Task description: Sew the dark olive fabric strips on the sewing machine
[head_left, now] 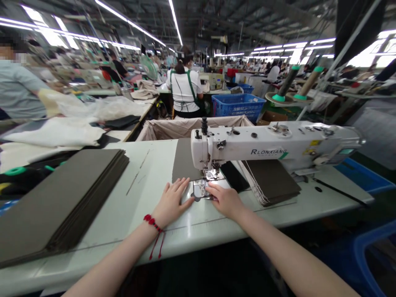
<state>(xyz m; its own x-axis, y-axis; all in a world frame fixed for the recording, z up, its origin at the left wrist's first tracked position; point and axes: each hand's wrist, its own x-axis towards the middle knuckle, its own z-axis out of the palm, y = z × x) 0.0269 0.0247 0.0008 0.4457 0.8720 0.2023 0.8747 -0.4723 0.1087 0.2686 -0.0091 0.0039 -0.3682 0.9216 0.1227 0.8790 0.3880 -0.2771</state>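
Observation:
A white sewing machine (269,142) stands on the pale green table, its needle and presser foot above a shiny metal plate (199,189). A grey-brown fabric panel (183,159) lies flat to the left of the needle and runs behind the machine head. My left hand (173,199) rests flat with fingers spread, fingertips at the panel's near edge and thumb beside a small dark rounded piece (195,198). Close in front of the needle, my right hand (226,201) has its fingers bent together at the plate. Whatever is under those fingertips is hidden.
A tall stack of grey-brown panels (62,189) lies at the left, and a smaller stack (274,181) sits under the machine arm. Two thread cones (286,84) stand behind. Beyond the table are a fabric-lined bin (167,128), a blue basket (238,106) and a seated co-worker (185,88).

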